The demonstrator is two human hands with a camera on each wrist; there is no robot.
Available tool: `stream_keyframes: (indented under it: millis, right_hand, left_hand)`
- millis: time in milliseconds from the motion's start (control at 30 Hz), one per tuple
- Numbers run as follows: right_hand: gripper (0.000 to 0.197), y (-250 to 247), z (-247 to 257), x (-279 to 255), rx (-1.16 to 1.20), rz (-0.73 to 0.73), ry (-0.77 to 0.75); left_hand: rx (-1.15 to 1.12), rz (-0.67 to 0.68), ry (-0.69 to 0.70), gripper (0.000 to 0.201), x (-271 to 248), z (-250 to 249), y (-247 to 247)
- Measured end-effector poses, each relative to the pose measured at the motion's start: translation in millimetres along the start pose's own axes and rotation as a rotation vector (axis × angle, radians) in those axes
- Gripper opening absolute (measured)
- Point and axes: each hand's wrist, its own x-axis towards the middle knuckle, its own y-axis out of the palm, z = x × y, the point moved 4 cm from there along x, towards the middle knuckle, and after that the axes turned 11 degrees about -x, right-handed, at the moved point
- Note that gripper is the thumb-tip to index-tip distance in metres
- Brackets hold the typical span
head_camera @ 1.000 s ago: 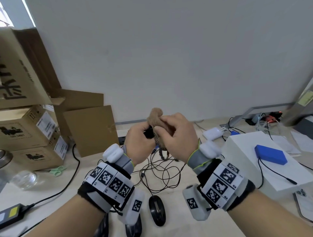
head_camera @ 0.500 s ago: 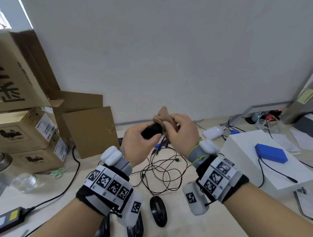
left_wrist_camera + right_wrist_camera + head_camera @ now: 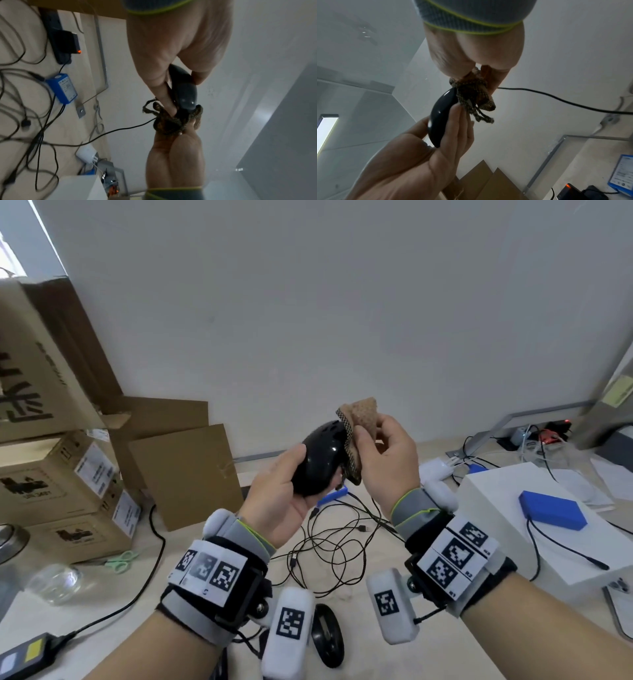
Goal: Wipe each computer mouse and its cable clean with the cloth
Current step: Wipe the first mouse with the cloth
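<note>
At the tabletop's (image 3: 445, 655) left edge stands a stack of cardboard boxes (image 3: 65, 474), with a pair of green scissors (image 3: 120, 560) lying in front of them and a clear glass object (image 3: 54, 582) beside those. Above the middle of the tabletop, the left hand (image 3: 284, 494) grips a glossy black mouse (image 3: 320, 462) in the air, thumb on one side and fingers curled along the other, as the right wrist view shows. The mouse's cable (image 3: 565, 100) leaves its front end and trails off toward the tabletop. Touching the front of the mouse is a brown cloth (image 3: 356, 436), bunched and pinched by the right hand (image 3: 387, 460) between thumb and fingers. Below both hands a tangle of black cables (image 3: 335, 546) lies on the tabletop, and a second black mouse (image 3: 327, 635) rests near the front edge. Toward the right edge sits a white box (image 3: 507, 546) with a blue block (image 3: 551, 510) on top, and a power strip (image 3: 534, 436) lies near the far right corner.
</note>
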Motion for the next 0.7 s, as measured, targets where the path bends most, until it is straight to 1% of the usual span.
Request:
stream_keyframes:
  millis: [67,100,167,200,267,333,367,400,433,500,533,567,600,700]
  right_hand:
    - [0.021,-1,3,2,-0.013,-0.021,-0.012]
    - [0.018,0,3,2,-0.022,-0.022,-0.010]
    - [0.005,7,2,-7,-0.064,0.017,-0.034]
    - [0.017,10,2,-13,-0.100,0.041,-0.077]
    - [0.036,16,5,-29,-0.156,0.095,-0.225]
    - [0.039,16,12,-36,-0.184,0.117,-0.350]
    - [0.038,16,12,-35,-0.181,0.118,-0.379]
    - [0.036,15,11,-30,-0.181,0.108,-0.369]
    - [0.033,13,6,-22,-0.182,0.081,-0.327]
    - [0.023,10,-7,-5,-0.168,0.040,-0.154]
    - [0.022,10,-9,-3,-0.154,0.033,-0.088]
    - [0.024,11,-8,-5,-0.148,0.028,-0.066]
    - [0.029,13,-2,-13,-0.155,0.026,-0.089]
    - [0.038,19,24,-44,-0.160,0.078,-0.329]
  left_hand:
    - [0.212,0.012,-0.023,0.028,-4,3,5]
    - [0.313,-0.010,-0.014,0.027,-3,3,7]
    - [0.396,-0.088,0.027,0.027,1,1,8]
    - [0.400,-0.118,0.049,0.027,4,-1,9]
    - [0.403,-0.165,0.087,0.027,9,-5,7]
    - [0.422,-0.165,0.080,0.026,13,-5,3]
    - [0.415,-0.153,0.064,0.025,12,-5,2]
    - [0.400,-0.131,0.042,0.025,10,-5,1]
    - [0.381,-0.106,0.019,0.026,9,-4,1]
    - [0.357,-0.072,-0.025,0.027,5,-4,1]
    - [0.356,-0.065,-0.034,0.027,3,-4,2]
    - [0.358,-0.066,-0.028,0.027,3,-3,3]
    - [0.364,-0.074,-0.008,0.028,4,-4,4]
    - [0.386,-0.067,0.059,0.039,7,-6,10]
